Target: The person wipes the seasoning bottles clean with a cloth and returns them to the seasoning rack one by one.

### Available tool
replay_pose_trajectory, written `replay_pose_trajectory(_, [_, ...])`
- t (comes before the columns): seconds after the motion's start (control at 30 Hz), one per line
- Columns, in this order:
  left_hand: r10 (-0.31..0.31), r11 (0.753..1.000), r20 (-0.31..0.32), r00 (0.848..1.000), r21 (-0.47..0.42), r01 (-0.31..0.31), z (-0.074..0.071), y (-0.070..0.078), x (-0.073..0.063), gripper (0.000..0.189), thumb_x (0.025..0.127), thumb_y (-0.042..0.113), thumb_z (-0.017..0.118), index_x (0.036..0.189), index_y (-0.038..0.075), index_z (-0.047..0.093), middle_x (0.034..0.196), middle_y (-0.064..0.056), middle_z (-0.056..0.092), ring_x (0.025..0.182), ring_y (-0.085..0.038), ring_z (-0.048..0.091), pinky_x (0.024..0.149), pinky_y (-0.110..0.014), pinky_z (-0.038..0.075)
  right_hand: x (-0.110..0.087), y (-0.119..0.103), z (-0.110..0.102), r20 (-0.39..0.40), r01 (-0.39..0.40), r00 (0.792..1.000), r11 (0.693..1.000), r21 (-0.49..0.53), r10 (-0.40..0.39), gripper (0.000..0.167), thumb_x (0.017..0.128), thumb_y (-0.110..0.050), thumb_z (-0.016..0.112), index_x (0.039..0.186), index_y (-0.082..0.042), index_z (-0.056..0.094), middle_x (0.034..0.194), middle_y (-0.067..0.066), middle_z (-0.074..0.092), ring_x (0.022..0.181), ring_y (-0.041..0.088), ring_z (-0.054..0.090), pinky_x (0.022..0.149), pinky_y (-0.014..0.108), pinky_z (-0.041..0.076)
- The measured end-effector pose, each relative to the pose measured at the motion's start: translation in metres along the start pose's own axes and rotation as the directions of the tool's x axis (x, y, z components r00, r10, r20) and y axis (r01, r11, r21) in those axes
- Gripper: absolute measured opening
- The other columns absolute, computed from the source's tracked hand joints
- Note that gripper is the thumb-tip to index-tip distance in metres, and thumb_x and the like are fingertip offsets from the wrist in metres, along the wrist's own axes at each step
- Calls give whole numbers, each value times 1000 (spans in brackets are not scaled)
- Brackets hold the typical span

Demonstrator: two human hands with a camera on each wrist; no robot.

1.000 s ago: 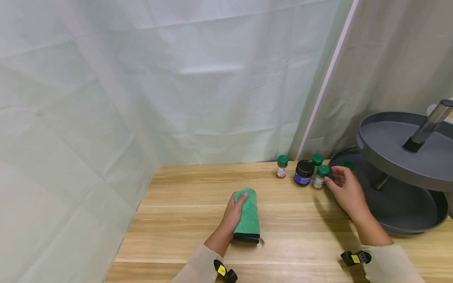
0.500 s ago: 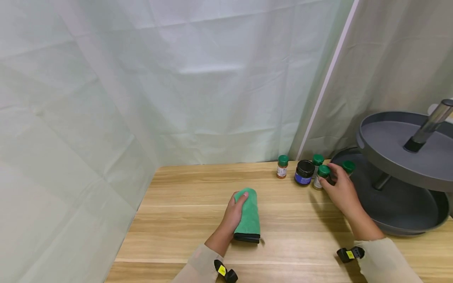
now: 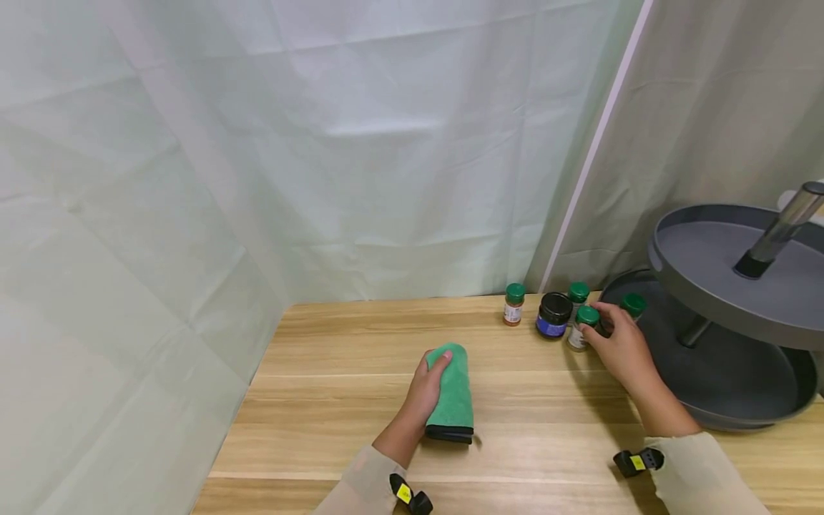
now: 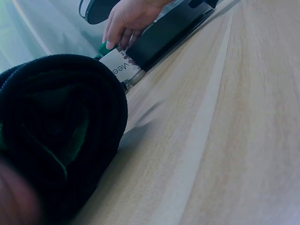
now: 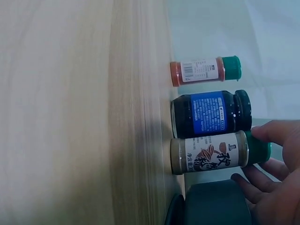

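My left hand (image 3: 425,386) grips a rolled green towel (image 3: 455,393) with black edging, lying on the table. At the back right, my right hand (image 3: 623,350) pinches the green cap of a spice jar (image 5: 213,152). Its thumb lies on one side of the cap and fingers on the other, and brown powder shows in the jar's base. Immediately left of this jar stands a black-lidded jar (image 3: 552,317) with a blue label. Another green-capped jar (image 3: 578,292) is partly hidden behind them. Farther left is a reddish spice jar (image 3: 513,306), also green-capped.
A dark grey two-tier round tray (image 3: 727,400) with a metal post (image 3: 782,225) occupies the right side. Another green-capped jar (image 3: 634,305) shows at the lower tier's left, behind my right hand. Pale curtains (image 3: 412,179) hang along the wooden table's (image 3: 335,400) back and left edges.
My right hand has moved left from beside the tray onto the spice jar's cap. That jar has shifted slightly toward me. The left hand and towel have stayed put.
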State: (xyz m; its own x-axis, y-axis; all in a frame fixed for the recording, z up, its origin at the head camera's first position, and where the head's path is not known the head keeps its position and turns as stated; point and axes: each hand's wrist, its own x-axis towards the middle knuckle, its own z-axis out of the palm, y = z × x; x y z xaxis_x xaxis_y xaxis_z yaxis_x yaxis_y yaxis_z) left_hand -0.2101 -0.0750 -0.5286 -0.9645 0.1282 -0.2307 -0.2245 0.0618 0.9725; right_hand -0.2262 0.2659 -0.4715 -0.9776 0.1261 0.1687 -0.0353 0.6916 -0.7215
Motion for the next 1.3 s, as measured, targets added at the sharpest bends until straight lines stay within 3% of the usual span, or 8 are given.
replay_pose_trajectory(0.3, [8, 1000, -1, 1000, -12, -8, 0, -2, 2, 56, 98, 64, 50, 133, 20, 51, 108, -3, 58, 97, -17, 57, 85, -30, 47, -1, 0, 0, 7, -35, 999, 999, 20, 35, 59, 102, -32, 60, 148, -1, 40, 142, 35, 50, 124, 54, 52, 97, 64, 44])
replay_pose_trajectory(0.7, [-5, 1000, -8, 1000, -2, 5, -2, -1, 5, 58, 98, 66, 48, 134, 21, 50, 108, -3, 58, 96, -17, 57, 84, -31, 47, -8, -16, -2, -55, -11, 998, 994, 111, 17, 65, 101, -40, 59, 151, -3, 38, 141, 34, 51, 127, 54, 50, 97, 65, 45])
replay_pose_trajectory(1.0, [-4, 1000, 5, 1000, -11, 4, -2, -3, 6, 59, 96, 68, 48, 133, 22, 49, 110, -5, 58, 98, -19, 58, 86, -31, 47, -17, -33, -3, -68, 48, 997, 985, 165, -37, 63, 100, -43, 61, 148, -7, 42, 142, 23, 51, 129, 44, 50, 96, 57, 48])
replay_pose_trajectory(1.17, [-5, 1000, 9, 1000, -22, 5, -2, -3, 5, 59, 95, 69, 49, 132, 22, 49, 108, -4, 56, 97, -20, 57, 86, -32, 47, -19, -39, 4, -62, 99, 994, 980, 171, -89, 57, 101, -40, 62, 148, -12, 46, 137, 16, 57, 118, 29, 59, 84, 25, 51])
replay_pose_trajectory(1.2, [-4, 1000, 8, 1000, -22, 5, -2, -2, 4, 59, 95, 69, 49, 131, 22, 49, 108, -4, 56, 97, -20, 57, 85, -32, 47, -20, -40, 6, -63, 105, 993, 979, 173, -96, 56, 100, -39, 62, 148, -13, 47, 135, 15, 59, 116, 22, 60, 83, 22, 50])
replay_pose_trajectory(1.3, [-6, 1000, 8, 1000, -25, 6, -2, -2, 3, 58, 96, 68, 49, 131, 22, 49, 108, -4, 56, 97, -20, 57, 85, -32, 47, -22, -44, 11, -59, 125, 992, 969, 215, -115, 54, 100, -36, 64, 147, -14, 48, 134, 12, 60, 114, 0, 55, 95, 30, 50])
